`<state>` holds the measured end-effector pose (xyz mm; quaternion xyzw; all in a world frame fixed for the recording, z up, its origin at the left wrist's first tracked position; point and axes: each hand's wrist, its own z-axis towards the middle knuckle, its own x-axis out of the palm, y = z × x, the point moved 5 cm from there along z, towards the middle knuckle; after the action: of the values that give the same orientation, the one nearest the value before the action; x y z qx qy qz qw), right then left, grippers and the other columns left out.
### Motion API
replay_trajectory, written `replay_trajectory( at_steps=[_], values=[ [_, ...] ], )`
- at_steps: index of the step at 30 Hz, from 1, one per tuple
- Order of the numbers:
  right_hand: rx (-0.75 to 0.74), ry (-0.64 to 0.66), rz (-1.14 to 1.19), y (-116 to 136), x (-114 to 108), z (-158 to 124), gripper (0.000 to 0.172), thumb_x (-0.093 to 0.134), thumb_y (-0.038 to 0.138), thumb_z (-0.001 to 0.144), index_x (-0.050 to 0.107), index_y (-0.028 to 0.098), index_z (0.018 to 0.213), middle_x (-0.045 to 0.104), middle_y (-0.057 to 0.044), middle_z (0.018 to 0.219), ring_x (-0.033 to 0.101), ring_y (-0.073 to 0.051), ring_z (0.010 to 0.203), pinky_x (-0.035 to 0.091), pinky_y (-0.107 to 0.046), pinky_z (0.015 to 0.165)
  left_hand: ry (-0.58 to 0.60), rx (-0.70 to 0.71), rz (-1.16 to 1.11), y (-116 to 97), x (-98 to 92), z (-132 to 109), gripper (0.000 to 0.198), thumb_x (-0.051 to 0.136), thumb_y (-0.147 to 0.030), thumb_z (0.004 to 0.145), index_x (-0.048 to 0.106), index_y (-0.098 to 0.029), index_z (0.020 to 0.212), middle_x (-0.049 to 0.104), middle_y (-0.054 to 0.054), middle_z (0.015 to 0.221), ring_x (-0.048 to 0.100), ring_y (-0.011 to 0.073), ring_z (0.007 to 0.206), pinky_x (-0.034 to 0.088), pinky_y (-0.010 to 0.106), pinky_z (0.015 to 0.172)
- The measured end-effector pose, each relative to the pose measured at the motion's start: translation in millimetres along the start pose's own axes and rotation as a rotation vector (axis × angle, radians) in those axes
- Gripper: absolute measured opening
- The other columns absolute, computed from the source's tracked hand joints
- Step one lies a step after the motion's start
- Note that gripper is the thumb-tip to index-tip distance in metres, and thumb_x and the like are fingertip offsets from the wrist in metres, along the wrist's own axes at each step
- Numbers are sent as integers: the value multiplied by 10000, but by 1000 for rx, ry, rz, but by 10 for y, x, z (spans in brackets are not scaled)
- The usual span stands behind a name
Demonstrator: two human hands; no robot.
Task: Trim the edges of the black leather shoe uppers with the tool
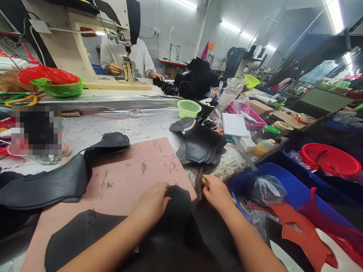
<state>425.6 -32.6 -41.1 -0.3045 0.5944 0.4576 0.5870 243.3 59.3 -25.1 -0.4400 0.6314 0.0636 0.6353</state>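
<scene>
My left hand [153, 202] pinches the upper edge of a black leather piece [178, 200] at the front of a pink board [136, 170]. In my right hand [217, 192] is a hammer [200, 183], gripped by its wooden handle with the dark head upright beside the board's right corner. Another part of black leather [82, 230] lies on the board under my left forearm. Stacked black leather pieces [65, 173] rest across the board's left side. A second stack of black pieces [201, 141] lies beyond the board's right edge.
A sewing machine [68, 45] stands at the back left, with a person in a white top [124, 56] behind it. A green basket [189, 108] and a notepad [234, 124] sit farther back. Blue bins [255, 181] with scraps stand at the right.
</scene>
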Motion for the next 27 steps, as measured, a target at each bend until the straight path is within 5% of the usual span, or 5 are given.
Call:
replay_trajectory(
  at_steps=[4,6,10,17,27],
  values=[
    [76,-86,27,141,-323,-34,204,439,160,710,575,190,860,632,-39,835,563,-184,794,392,-250,661,-125,3,-80,60,59,-33,199,501,-140,799,575,-144,984,634,65,980,576,178,915,440,308,836],
    [44,-31,25,311,-425,18,174,435,178,739,575,204,839,643,-21,787,578,-170,742,371,-238,621,-158,43,-78,53,50,-33,175,511,-131,792,597,-144,944,641,57,931,586,174,873,454,300,808],
    [-177,146,-66,684,-402,169,175,428,196,781,592,203,843,658,-28,737,598,-176,665,338,-251,544,-219,159,-50,10,28,-34,173,495,-111,790,626,-159,891,630,42,824,592,158,773,475,267,713],
    [-282,233,-159,879,-407,241,182,427,154,785,600,192,743,657,-34,722,607,-182,654,332,-261,508,-283,277,57,-28,54,-68,262,390,-125,831,645,-172,871,606,44,743,571,144,688,469,244,636],
    [-289,254,-152,922,-474,350,213,435,171,780,648,173,767,661,-71,710,614,-187,675,378,-241,545,-140,233,182,-51,-11,-45,253,450,-116,795,636,-205,941,608,49,801,549,187,746,447,318,678]
  ],
)
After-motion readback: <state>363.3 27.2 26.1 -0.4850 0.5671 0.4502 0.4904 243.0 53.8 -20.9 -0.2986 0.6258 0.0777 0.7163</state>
